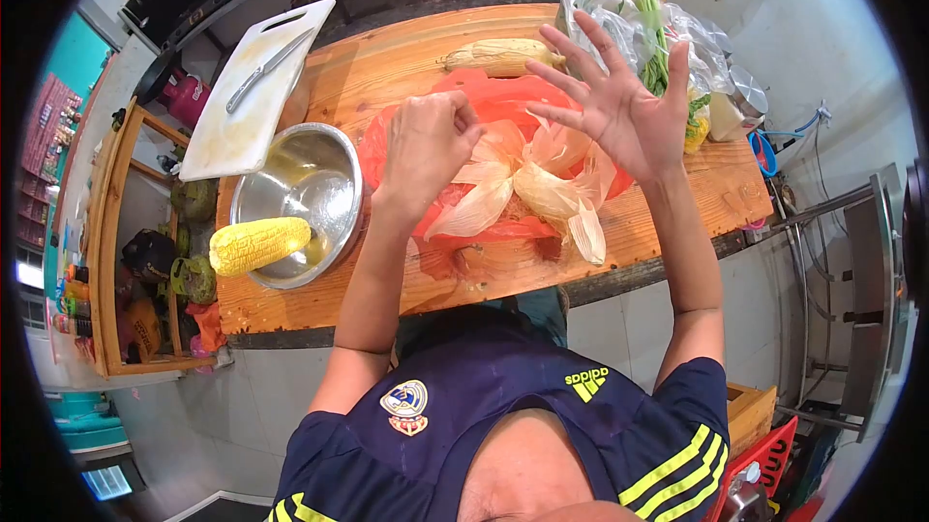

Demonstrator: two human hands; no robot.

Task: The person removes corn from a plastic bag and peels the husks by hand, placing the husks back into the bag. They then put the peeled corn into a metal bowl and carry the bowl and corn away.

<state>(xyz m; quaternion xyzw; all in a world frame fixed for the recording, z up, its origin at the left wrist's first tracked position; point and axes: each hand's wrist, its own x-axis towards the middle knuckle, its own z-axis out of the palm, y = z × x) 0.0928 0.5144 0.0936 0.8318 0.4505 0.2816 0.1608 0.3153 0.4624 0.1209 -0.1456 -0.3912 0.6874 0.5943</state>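
My left hand (423, 149) is raised over the left part of a red plastic bag (392, 125), its fingers curled together in a pinch. Whatever may be between those fingertips is too small to make out. To the right, my right hand (619, 101) is held up with its fingers spread and nothing in it. Pale peeled corn husks (542, 188) lie on the bag between and below both hands. A peeled yellow corn cob (259, 245) rests across the rim of a steel bowl (344, 169) on the left. Beyond the bag lies another ear of corn in its husk (505, 57).
A white cutting board (218, 140) bearing a knife (266, 72) lies at the table's left edge. Clear plastic bags (605, 4) with green vegetables (654, 48) stand at the back right of the wooden table (373, 48). A shelf (106, 232) stands left of it.
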